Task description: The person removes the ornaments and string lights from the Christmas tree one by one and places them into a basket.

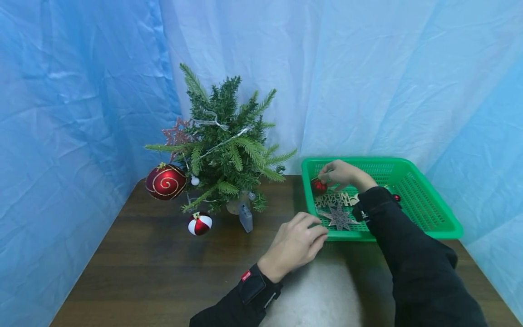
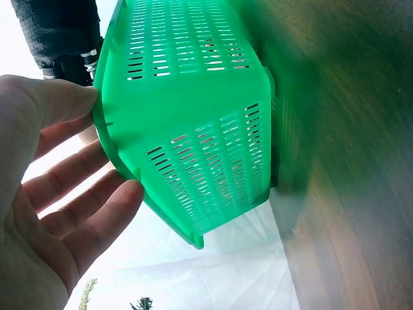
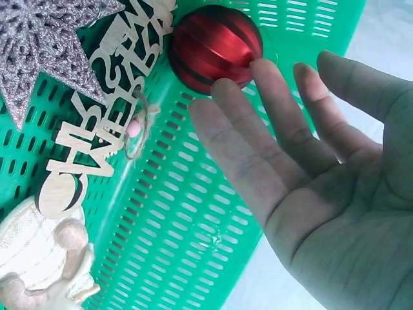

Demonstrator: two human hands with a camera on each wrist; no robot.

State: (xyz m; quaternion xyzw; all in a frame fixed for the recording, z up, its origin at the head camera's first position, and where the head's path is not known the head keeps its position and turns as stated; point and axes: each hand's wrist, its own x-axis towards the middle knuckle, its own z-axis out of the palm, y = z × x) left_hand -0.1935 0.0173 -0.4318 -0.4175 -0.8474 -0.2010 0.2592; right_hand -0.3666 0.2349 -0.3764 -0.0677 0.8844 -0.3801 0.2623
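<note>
A green plastic basket point(image 1: 443, 213) holds several ornaments. At its near left corner, my left hand point(image 1: 296, 245) grips the rim; in the left wrist view some fingertips point(image 2: 68, 171) pass behind the edge. My right hand point(image 1: 343, 175) reaches inside, beside a shiny red bauble point(image 1: 318, 186). In the right wrist view its fingers point(image 3: 287, 116) are extended, one or two tips at the bauble point(image 3: 216, 48); I cannot tell whether they touch it. A wooden lettered ornament point(image 3: 106, 110) and a glittery silver star point(image 3: 48, 48) lie next to the bauble.
A small green tree point(image 1: 233, 145) stands left of the basket, hung with a large red bauble point(image 1: 166, 181), a red-and-white ball point(image 1: 200, 223) and a pinkish star point(image 1: 176, 136). A pale striped ornament point(image 3: 42, 252) lies in the basket. Blue cloth point(image 1: 355, 81) surrounds the wooden table point(image 1: 163, 277).
</note>
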